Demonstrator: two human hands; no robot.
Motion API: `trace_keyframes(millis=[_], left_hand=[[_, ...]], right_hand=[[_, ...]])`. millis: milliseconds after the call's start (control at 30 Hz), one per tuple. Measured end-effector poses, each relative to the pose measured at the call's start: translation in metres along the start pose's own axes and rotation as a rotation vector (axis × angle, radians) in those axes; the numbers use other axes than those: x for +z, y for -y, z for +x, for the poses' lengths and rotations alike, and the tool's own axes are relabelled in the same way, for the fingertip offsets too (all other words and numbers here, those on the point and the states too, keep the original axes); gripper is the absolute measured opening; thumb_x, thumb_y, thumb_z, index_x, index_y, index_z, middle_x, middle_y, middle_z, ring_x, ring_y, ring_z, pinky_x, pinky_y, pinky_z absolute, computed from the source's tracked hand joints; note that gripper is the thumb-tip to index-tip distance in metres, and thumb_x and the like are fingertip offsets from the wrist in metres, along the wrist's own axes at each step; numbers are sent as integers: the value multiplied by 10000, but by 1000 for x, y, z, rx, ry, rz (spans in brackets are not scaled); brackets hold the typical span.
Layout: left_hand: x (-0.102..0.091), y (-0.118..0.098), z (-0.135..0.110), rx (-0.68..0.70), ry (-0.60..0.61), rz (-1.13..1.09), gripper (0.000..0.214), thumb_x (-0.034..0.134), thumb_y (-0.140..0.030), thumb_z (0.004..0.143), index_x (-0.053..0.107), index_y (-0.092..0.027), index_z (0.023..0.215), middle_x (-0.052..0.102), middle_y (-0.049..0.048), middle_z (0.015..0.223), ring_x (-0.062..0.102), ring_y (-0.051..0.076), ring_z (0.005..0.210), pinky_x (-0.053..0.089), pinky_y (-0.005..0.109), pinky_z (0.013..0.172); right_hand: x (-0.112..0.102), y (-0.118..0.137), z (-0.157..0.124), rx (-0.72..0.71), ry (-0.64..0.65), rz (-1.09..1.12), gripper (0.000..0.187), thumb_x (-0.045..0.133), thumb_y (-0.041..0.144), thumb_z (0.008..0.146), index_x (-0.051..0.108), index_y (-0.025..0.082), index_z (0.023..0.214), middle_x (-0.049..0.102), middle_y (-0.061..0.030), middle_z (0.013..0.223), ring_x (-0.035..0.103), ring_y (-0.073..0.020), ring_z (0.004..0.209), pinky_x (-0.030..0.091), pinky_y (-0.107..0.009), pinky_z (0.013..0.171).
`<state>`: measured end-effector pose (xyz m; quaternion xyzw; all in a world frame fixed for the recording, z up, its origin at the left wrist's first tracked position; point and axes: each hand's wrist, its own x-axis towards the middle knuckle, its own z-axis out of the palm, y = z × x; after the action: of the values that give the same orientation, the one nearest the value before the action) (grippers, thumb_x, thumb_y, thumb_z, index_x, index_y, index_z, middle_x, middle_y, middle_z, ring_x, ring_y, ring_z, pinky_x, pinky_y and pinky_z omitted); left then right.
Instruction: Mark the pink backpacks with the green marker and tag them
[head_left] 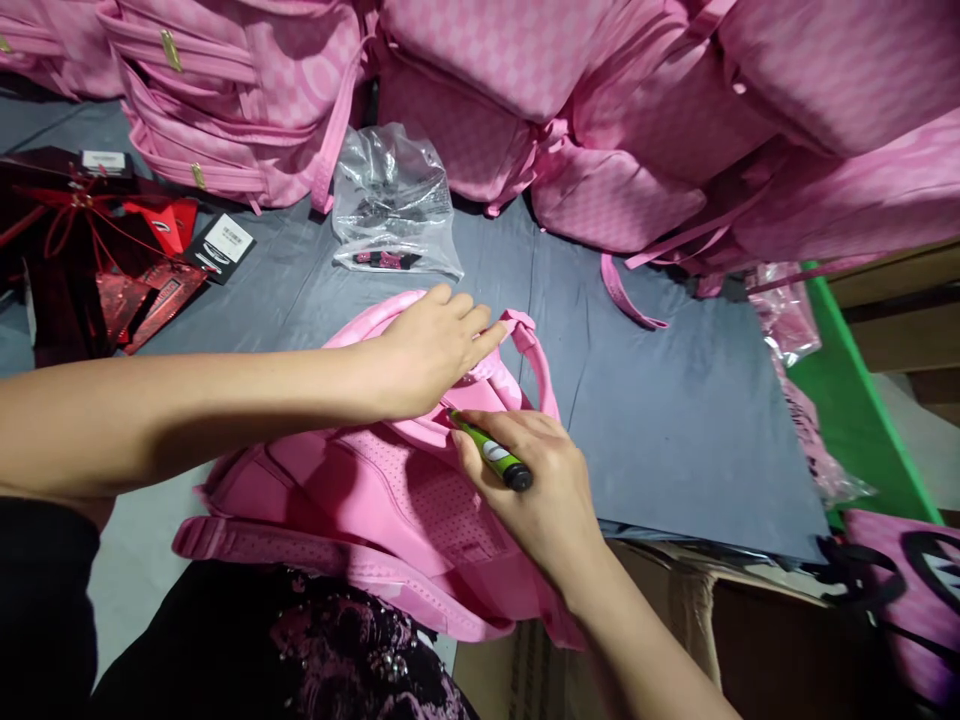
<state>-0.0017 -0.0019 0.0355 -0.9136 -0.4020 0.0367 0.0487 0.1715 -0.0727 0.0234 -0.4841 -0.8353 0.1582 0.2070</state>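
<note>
A pink backpack [300,490] lies at the table's near edge, its padded mesh back panel and shoulder straps facing up. My left hand [439,345] is closed on its top part, beside the loop of a strap [534,360]; the fingertips are partly hidden. In my right hand [540,480] is a thick green pen-shaped tool [487,450] with a black end. Its tip points at the backpack fabric just below my left hand; whether it touches cannot be made out.
Several pink checkered backpacks [472,150] line the back of the grey-covered table [675,400]. A clear plastic bag [397,200] with small dark and pink pieces lies ahead. Red and black tagged items [112,270] are at left. A green panel [855,390] and cardboard box [697,620] stand right.
</note>
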Motion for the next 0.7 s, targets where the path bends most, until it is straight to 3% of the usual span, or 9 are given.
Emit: trace_keyframes(millis=[167, 267, 367, 500, 633, 700], left_hand=[[1, 0, -3, -4, -1, 21, 692, 527, -277, 897, 311, -120, 1536, 457, 135, 1494, 483, 286, 1202, 357, 379, 975], [3, -1, -4, -2, -23, 19, 694, 519, -257, 900, 295, -134, 1545, 422, 131, 1530, 475, 285, 1234, 357, 385, 997], [0, 0, -4, -22, 2, 28, 714, 534, -297, 904, 281, -133, 1551, 358, 152, 1572, 448, 307, 1286, 364, 420, 1024], [-18, 7, -11, -67, 132, -6, 909, 689, -387, 818, 214, -237, 1578, 195, 156, 1643, 341, 393, 1391, 358, 552, 1059], [-41, 6, -30, -89, 247, -44, 1223, 832, -324, 681, 18, -310, 1594, -67, 136, 1674, 196, 458, 1460, 424, 565, 1013], [-46, 1, -39, -127, 249, -29, 1246, 818, -242, 689, -44, -343, 1584, -116, 117, 1671, 166, 473, 1466, 442, 572, 996]], right_hand=[[8, 6, -3, 49, -67, 61, 163, 608, 287, 907, 722, 201, 985, 765, -57, 913, 700, -223, 826, 540, -412, 801], [11, 10, -1, 90, -91, -28, 146, 604, 303, 902, 718, 211, 905, 759, -50, 848, 691, -234, 772, 527, -427, 771], [13, 11, 0, 96, -85, 70, 143, 590, 296, 907, 710, 219, 903, 764, -43, 865, 703, -218, 774, 530, -392, 755], [15, 15, -5, 155, -130, 74, 151, 585, 298, 913, 698, 216, 857, 748, -37, 780, 681, -202, 671, 509, -375, 683], [22, 27, -15, 30, -247, 165, 111, 595, 267, 918, 689, 211, 933, 754, -35, 847, 695, -197, 764, 491, -385, 749], [27, 32, -18, -21, -284, 209, 109, 600, 246, 918, 688, 198, 961, 756, -31, 854, 697, -193, 778, 465, -392, 757]])
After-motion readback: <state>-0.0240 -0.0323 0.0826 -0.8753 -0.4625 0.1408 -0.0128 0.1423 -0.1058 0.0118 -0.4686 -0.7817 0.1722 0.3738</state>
